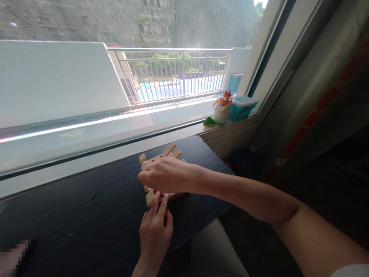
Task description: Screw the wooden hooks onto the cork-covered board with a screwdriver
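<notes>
A light wooden assembly of slats and blocks [174, 154] lies on the dark table, with small dark dots along one slat. My right hand [164, 174] is closed over its middle, knuckles up. Its fingertips are hidden, so what they pinch cannot be seen. From the near side, my left hand [157, 227] reaches up to the assembly. Its fingers press at the near edge, beside a rounded wooden block end [150, 198]. A tiny dark spot shows by those fingertips, too small to name. Much of the wood is covered by my right hand and forearm.
The dark table [86, 227] carries small crumbs and a greenish scrap [93, 195]. Along its far side runs a window sill with a white bottle [221, 112], a green leaf-shaped item [211, 122] and a teal box [242, 109]. A curtain [314, 92] hangs at right.
</notes>
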Available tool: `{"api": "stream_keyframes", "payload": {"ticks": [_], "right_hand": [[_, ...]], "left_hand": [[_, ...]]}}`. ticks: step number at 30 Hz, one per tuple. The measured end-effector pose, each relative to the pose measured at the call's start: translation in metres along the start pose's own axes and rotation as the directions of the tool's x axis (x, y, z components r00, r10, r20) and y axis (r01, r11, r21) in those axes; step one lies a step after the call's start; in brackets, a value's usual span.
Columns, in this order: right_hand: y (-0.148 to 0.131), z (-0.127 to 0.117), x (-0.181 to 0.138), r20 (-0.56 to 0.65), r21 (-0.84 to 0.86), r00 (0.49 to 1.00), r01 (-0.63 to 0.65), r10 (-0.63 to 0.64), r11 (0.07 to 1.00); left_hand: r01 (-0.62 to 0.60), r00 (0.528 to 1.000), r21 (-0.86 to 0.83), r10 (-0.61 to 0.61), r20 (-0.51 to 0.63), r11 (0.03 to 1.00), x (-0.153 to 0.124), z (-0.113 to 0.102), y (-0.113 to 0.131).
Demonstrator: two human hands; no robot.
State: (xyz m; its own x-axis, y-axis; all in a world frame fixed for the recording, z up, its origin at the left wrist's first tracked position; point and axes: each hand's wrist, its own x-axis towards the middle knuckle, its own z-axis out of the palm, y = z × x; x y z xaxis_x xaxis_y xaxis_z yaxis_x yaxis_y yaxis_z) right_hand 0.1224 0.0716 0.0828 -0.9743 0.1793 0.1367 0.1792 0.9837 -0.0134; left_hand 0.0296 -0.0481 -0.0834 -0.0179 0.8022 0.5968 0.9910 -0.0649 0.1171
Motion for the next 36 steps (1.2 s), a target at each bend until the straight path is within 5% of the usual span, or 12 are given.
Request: {"api": "stream_keyframes", "payload": {"ticks": [16, 27, 36], "right_hand": [[-0.003, -0.006, -0.006, 0.022, 0.013, 1.000, -0.005, 0.005, 1.000], [-0.001, 0.000, -0.003, -0.003, 0.014, 0.991, -0.136, 0.136, 0.991], [0.002, -0.013, -0.007, 0.085, 0.053, 0.996, -0.031, 0.027, 0.998]], "left_hand": [[-0.010, 1.000, 0.019, 0.010, -0.013, 1.000, 0.000, 0.000, -0.001], [-0.025, 0.999, 0.043, 0.027, -0.027, 0.999, 0.001, -0.002, 0.001], [-0.019, 1.000, 0.009, 0.019, 0.001, 1.000, -0.001, 0.000, -0.001]]}}
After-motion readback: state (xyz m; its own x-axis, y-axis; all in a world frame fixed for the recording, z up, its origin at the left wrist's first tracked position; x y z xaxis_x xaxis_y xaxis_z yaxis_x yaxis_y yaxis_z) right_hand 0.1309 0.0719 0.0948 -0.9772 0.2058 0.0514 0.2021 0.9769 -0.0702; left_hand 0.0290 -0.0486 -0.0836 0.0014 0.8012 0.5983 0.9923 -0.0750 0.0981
